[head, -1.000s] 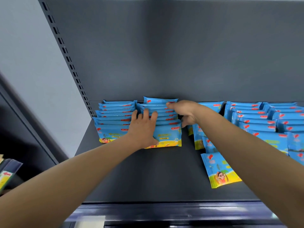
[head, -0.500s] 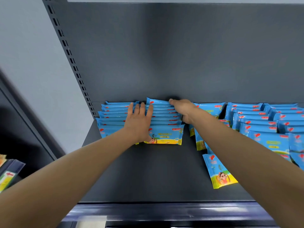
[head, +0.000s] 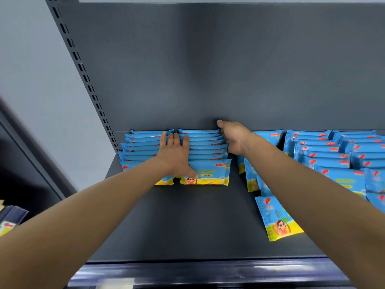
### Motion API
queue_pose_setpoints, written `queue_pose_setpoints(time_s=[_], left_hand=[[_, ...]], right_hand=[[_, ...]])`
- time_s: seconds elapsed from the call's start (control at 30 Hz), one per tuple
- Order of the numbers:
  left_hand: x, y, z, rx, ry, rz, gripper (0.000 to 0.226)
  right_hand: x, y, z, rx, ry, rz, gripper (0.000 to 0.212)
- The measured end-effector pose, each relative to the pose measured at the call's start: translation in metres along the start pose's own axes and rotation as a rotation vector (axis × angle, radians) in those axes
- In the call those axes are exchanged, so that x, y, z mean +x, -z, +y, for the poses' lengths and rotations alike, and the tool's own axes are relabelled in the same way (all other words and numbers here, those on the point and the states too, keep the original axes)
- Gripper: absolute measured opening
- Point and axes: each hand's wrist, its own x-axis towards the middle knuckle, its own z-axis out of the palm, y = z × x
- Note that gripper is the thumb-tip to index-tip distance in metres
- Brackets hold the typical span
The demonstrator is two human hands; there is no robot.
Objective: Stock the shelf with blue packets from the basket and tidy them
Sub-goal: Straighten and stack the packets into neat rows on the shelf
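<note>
Shop: packet rows [head: 205,151] on shelving [head: 187,222]

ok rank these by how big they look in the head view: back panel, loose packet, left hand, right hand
1. back panel, largest
2. loose packet and left hand, about alike; the packet is nearer the camera
3. right hand, slightly smaller, fingers partly hidden

Both forearms [head: 108,205], left hand [head: 175,156] and right hand [head: 234,138] are bare.

Soft, even light falls on the shelf [head: 187,222], with a dim shadow behind the right grip [head: 233,138]. Wide-angle distortion bends the slotted upright [head: 83,76] left of the left grip [head: 175,155]. The front rail [head: 208,272] is blurred and streaked with glare.
</note>
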Motion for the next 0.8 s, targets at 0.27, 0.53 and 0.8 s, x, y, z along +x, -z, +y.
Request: queue_pose_setpoints(time_s=[0.27, 0.53, 0.8], left_hand=[[-0.005, -0.013, 0.006, -0.069, -0.143, 0.145, 0.109], [-0.003, -0.012, 0.005, 0.051, -0.126, 0.088, 0.105], [-0.003, -0.005, -0.021, -0.150, -0.179, 0.020, 0.118]], right_hand=[[-0.002, 0.003, 0.010, 0.148, -0.101, -0.082, 0.032], [-0.012, 0.004, 0.007, 0.038, -0.043, -0.061, 0.029], [-0.016, 0.004, 0.008, -0.149, 0.063, 0.045, 0.044]])
